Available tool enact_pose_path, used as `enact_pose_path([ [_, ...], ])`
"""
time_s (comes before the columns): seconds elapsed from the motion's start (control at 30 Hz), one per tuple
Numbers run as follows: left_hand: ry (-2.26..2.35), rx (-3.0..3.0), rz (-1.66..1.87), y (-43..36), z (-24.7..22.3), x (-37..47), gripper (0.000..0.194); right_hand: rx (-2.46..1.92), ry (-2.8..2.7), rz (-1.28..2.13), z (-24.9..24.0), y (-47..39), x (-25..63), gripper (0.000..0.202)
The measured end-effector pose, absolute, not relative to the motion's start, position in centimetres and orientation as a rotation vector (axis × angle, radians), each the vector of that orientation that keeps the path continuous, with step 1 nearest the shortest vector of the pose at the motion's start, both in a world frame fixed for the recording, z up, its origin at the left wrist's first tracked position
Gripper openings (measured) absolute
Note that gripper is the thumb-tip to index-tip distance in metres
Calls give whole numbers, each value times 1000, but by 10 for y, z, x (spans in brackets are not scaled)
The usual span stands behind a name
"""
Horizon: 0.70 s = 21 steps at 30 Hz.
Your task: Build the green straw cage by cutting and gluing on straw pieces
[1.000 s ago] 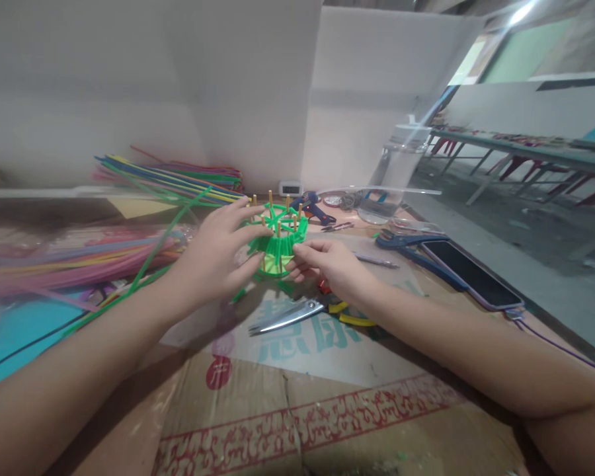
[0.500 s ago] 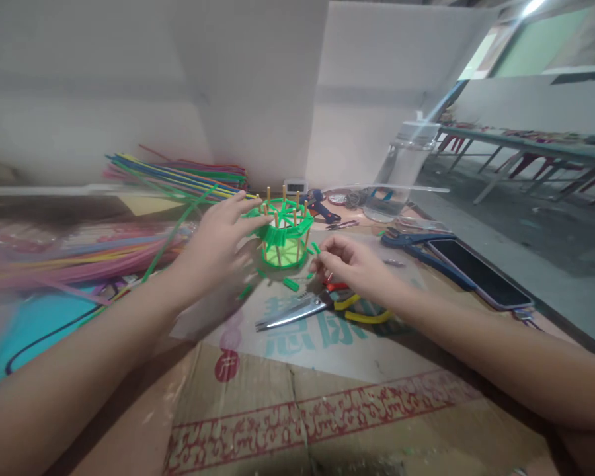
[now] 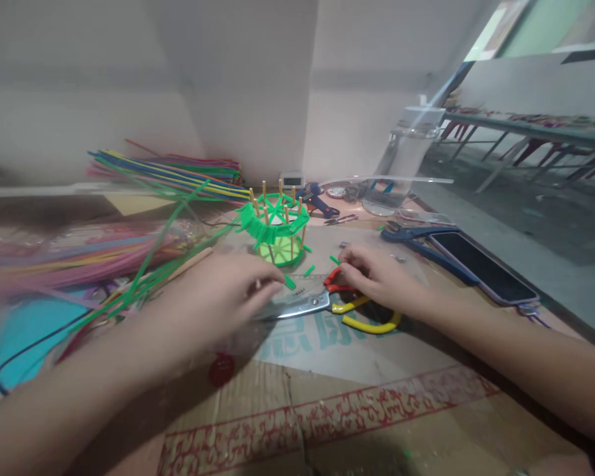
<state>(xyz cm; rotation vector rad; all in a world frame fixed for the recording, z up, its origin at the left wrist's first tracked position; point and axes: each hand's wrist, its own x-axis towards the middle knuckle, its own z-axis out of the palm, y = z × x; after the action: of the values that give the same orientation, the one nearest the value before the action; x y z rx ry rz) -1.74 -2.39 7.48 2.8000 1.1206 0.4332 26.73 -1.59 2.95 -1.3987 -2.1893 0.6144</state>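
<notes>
A small round frame [image 3: 277, 228] of green strips and thin wooden sticks stands upright on the white sheet. Just in front of it, my left hand [image 3: 228, 284] is curled, thumb and index finger closing at the end of a short green strip piece [image 3: 289, 282]; the hand is a little blurred. My right hand [image 3: 377, 274] pinches another small green piece [image 3: 334, 260] at its fingertips. Below that hand lie scissors [image 3: 315, 302] with red and yellow handles, their blade tips hidden behind my left hand. One more loose green piece [image 3: 310, 270] lies between the hands.
Bundles of coloured strips [image 3: 178, 173] lie at the back left, and pink ones [image 3: 69, 261] nearer. A glue gun [image 3: 320, 201] and a water bottle [image 3: 401, 162] are behind. Blue-handled pliers [image 3: 426, 248] and a phone [image 3: 483, 264] sit at the right edge.
My left hand has left the side of the round frame and come down toward me to the green piece on the sheet. My right hand still pinches its green piece, slightly farther right.
</notes>
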Motion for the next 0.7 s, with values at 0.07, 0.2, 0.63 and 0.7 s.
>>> enact_pose_path([
  [0.07, 1118, 2800, 337, -19, 47, -5, 23, -1356, -2204, 636, 25, -19, 267, 12],
  [0.2, 1165, 2798, 266, -8, 18, 12, 29, -1245, -2322, 704, 20, -28, 270, 14],
  [0.63, 1380, 2597, 139, -10, 33, 11, 29, -1047, -2530, 704, 22, -34, 279, 13],
  [0.7, 1354, 2497, 146, -9, 34, 11, 29, -1052, -2542, 685, 22, -34, 279, 14],
])
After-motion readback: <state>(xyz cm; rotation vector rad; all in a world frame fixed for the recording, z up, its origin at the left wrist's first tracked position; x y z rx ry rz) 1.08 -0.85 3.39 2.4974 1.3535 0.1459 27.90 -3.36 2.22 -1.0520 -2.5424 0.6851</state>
